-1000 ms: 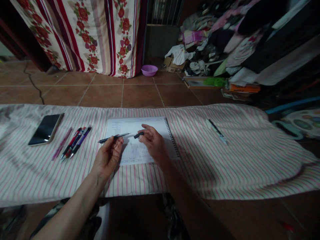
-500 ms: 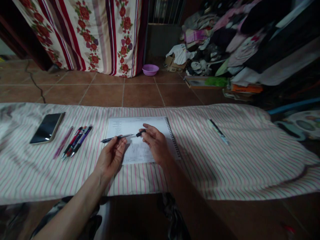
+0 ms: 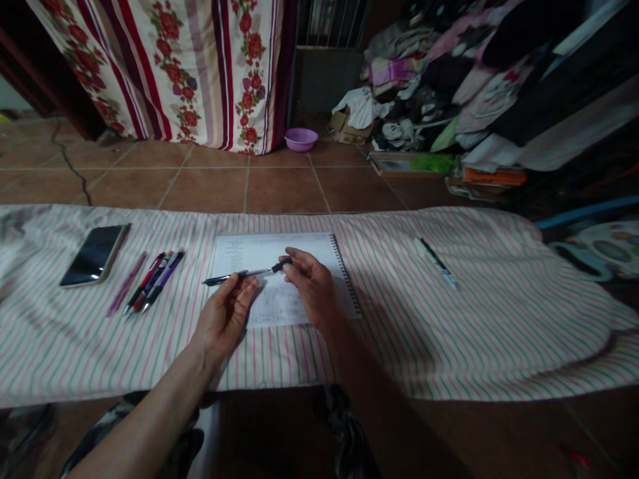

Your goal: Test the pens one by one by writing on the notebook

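My left hand [image 3: 229, 309] pinches a black pen barrel [image 3: 215, 281] whose thin pale refill [image 3: 259, 271] sticks out to the right. Between the fingertips of my right hand [image 3: 312, 283] is a short black pen part [image 3: 281, 265], perhaps its front grip. The refill's tip meets the left end of that part, or lies right at it; whether it is inside I cannot tell. Both hands are over an open spiral notebook [image 3: 267, 246] with printed lines and faint pencil-like marks on its page.
Several pens [image 3: 158, 283] and a pinkish pen [image 3: 126, 284] lie to the left, beside a smartphone [image 3: 92, 256]. A light blue and black pen [image 3: 436, 263] rests on the right of the striped cloth [image 3: 499, 319]. Beyond are a purple basin [image 3: 301, 138] and piled clothes [image 3: 399, 86].
My left hand has moved slightly right with the barrel, closing the gap between the refill's tip and the black part. My right hand has stayed nearly still.
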Demonstrator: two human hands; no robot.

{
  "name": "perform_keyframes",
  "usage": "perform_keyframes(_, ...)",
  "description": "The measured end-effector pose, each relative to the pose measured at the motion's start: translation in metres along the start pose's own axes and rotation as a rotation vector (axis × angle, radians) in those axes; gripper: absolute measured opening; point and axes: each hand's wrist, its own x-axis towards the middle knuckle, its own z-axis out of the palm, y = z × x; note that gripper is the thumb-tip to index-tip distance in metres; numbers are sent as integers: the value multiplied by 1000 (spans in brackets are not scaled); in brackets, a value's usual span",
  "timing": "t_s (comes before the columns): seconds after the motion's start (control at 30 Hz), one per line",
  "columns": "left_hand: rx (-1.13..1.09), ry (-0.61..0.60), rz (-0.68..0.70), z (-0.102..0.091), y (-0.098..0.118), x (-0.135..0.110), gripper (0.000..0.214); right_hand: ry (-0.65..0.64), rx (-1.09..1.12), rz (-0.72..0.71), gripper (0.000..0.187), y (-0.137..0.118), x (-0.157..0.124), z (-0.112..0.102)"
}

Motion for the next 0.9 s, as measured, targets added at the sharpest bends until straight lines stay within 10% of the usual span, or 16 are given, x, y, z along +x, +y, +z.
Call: perform_keyframes(0.9,56,-42,65,3,2,-3,17,22,-110,-157,27,11,5,-3)
